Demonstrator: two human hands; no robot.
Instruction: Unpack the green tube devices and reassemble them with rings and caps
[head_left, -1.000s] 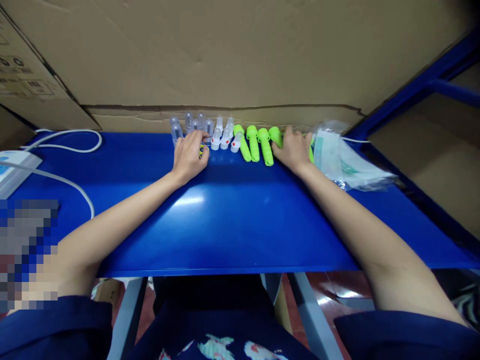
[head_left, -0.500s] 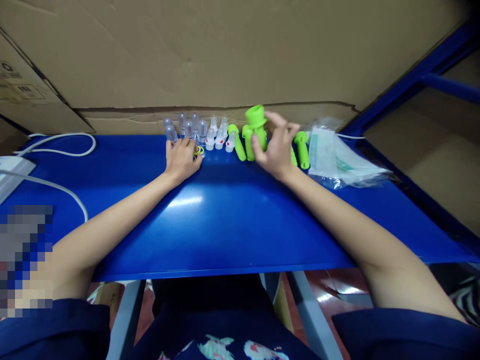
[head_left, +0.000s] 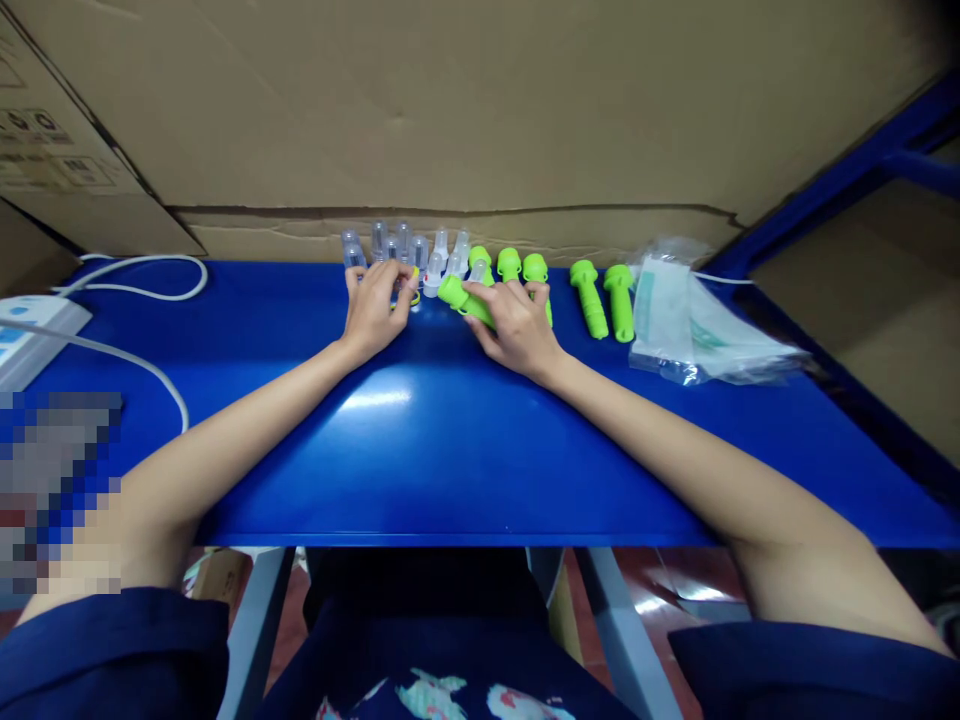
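My right hand (head_left: 519, 325) is wrapped round a bright green flashlight-shaped tube (head_left: 453, 293), which tilts with its wide head to the left. A small yellow ring (head_left: 415, 272) shows at the fingertips of my left hand (head_left: 376, 312), which are pinched together. More yellow rings lie partly hidden by that hand. Behind it stand several clear round-topped plastic tubes (head_left: 380, 238). To their right are clear pieces with white bases (head_left: 433, 280). Other green flashlight-shaped tubes (head_left: 589, 300) lie in a row, some partly covered by my right hand.
Clear plastic bags with white-and-green contents (head_left: 664, 310) lie on the right of the blue table (head_left: 450, 450). A white power strip (head_left: 45, 325) and cable (head_left: 150, 292) are at the left. A cardboard wall (head_left: 450, 110) stands behind; a blue frame (head_left: 847, 175) rises at the right.
My right hand has brought the green tube left and down, tipping it from upright to tilted. My left hand has lifted a yellow ring slightly from the table. The view has shifted a little.
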